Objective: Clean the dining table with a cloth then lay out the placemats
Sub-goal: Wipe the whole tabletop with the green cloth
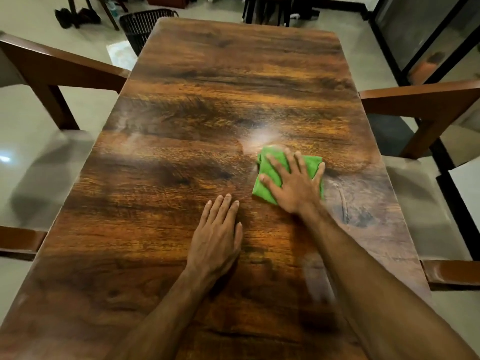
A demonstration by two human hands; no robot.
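Observation:
A long dark wooden dining table (207, 100) fills the view. A folded green cloth (270, 175) lies on it right of the middle. My right hand (293, 185) presses flat on the cloth with the fingers spread over it. My left hand (218, 235) rests palm down on the bare wood, a little nearer and to the left of the cloth, fingers together and holding nothing. No placemats show in the view.
Wooden chairs stand along both long sides, one at the left (52, 71) and one at the right (426, 102). A black slatted basket (141, 24) sits on the floor past the far left corner. A lamp glare (259, 139) shines on the wood just beyond the cloth.

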